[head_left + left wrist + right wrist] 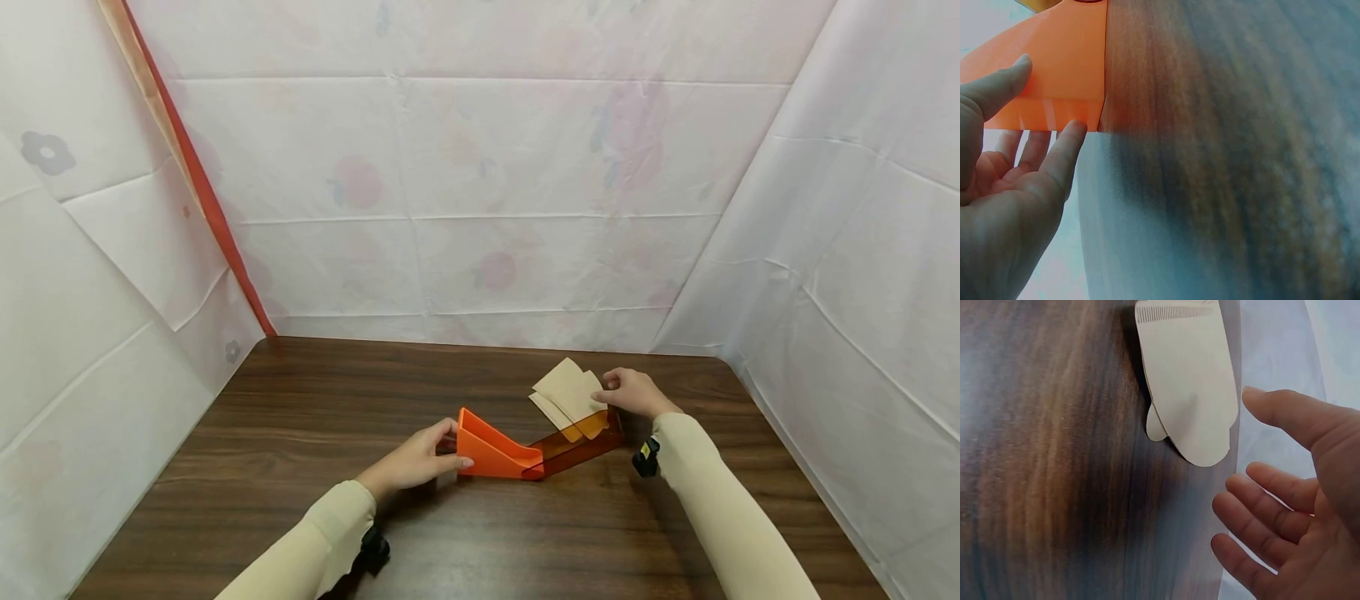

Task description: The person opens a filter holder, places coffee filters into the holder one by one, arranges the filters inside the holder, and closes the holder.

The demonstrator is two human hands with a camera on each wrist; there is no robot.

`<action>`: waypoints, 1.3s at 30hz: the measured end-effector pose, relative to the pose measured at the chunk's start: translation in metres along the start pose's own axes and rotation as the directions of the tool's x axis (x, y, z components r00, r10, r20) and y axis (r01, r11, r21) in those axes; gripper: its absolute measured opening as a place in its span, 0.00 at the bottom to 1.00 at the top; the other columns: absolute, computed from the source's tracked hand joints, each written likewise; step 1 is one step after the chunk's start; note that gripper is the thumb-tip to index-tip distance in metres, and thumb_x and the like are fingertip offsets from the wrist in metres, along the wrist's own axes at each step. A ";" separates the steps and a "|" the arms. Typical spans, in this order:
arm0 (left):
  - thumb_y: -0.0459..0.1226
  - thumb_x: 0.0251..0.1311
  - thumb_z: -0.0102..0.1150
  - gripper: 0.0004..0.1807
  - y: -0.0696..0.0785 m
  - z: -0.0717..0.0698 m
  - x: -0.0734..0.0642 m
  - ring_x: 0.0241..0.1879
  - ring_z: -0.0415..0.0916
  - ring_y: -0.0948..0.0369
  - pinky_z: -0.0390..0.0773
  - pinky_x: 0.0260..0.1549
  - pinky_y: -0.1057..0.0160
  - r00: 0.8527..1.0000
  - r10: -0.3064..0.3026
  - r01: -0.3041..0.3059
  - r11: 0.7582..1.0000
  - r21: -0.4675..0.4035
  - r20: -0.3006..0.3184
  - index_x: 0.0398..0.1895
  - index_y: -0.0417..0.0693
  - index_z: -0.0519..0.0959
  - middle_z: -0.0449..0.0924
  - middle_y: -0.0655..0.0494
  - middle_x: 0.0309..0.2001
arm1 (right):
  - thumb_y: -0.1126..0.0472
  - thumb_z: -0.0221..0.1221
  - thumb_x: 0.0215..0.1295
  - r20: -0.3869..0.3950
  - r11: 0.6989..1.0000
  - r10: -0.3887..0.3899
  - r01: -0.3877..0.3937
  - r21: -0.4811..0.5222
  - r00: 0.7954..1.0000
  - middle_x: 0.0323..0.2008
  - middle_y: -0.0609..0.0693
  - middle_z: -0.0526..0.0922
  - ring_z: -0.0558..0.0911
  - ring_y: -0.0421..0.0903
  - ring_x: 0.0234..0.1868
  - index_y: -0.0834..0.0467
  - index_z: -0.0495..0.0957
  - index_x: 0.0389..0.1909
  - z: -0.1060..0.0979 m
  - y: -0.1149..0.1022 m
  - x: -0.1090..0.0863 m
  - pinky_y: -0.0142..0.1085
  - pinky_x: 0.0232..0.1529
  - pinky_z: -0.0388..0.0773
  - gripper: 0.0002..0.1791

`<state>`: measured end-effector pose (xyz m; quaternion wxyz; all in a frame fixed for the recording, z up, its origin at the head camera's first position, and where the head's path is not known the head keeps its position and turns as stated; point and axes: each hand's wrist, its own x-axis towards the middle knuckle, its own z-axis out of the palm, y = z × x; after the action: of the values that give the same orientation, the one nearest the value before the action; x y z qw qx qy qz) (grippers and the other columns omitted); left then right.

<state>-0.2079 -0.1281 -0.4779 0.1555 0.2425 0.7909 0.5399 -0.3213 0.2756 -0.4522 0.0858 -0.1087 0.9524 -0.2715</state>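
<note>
An orange plastic holder [491,450] stands on the table, tall at its left end and sloping down to the right. From its low end a see-through amber lid [577,446] reaches out to the right. My left hand [416,458] grips the tall end, thumb on the near side and fingers around the end, as the left wrist view also shows. Several tan paper coffee filters [567,392] lie fanned behind the lid; their crimped edge shows in the right wrist view. My right hand [1285,487] is beside the filters, fingers spread and apart from them.
The dark wood-grain table [315,417] carries these things. White patterned sheets [465,167] hang behind it and on both sides, with a red strip [202,183] at the back left corner. A black wrist camera [647,458] is on my right wrist.
</note>
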 end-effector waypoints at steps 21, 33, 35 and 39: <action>0.39 0.67 0.65 0.16 -0.002 0.000 0.001 0.54 0.77 0.54 0.77 0.52 0.58 1.000 0.013 -0.013 1.000 0.009 0.000 0.52 0.45 0.72 0.80 0.55 0.51 | 0.48 0.69 0.60 0.121 0.982 0.190 -0.191 -0.010 0.974 0.14 0.44 0.58 0.56 0.41 0.17 0.52 0.62 0.13 0.000 -0.004 0.023 0.35 0.21 0.58 0.29; 0.40 0.67 0.65 0.16 -0.004 0.000 0.003 0.54 0.77 0.56 0.77 0.53 0.58 1.000 0.006 -0.006 1.000 0.011 0.003 0.52 0.47 0.73 0.79 0.56 0.51 | 0.50 0.72 0.57 0.131 0.953 0.298 -0.303 0.024 0.946 0.27 0.55 0.74 0.72 0.49 0.26 0.65 0.76 0.32 0.005 0.004 0.031 0.40 0.27 0.72 0.22; 0.39 0.67 0.65 0.16 -0.004 0.000 0.002 0.54 0.77 0.55 0.77 0.52 0.59 1.000 0.010 -0.010 1.000 0.006 0.004 0.52 0.46 0.72 0.79 0.55 0.51 | 0.50 0.72 0.57 0.140 0.948 0.310 -0.318 0.034 0.940 0.23 0.52 0.71 0.70 0.48 0.24 0.62 0.74 0.27 0.006 0.004 0.033 0.39 0.25 0.71 0.21; 0.39 0.67 0.65 0.16 -0.002 0.000 0.001 0.54 0.76 0.55 0.76 0.52 0.61 1.000 0.008 -0.008 1.000 0.003 0.000 0.52 0.45 0.72 0.79 0.54 0.51 | 0.52 0.72 0.58 0.155 0.943 0.316 -0.328 0.057 0.936 0.15 0.48 0.63 0.64 0.44 0.18 0.58 0.69 0.21 0.005 0.000 0.034 0.36 0.20 0.66 0.22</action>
<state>-0.2086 -0.1280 -0.4798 0.1529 0.2458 0.7908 0.5393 -0.3530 0.2641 -0.4599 0.2017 0.0333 0.9367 -0.2842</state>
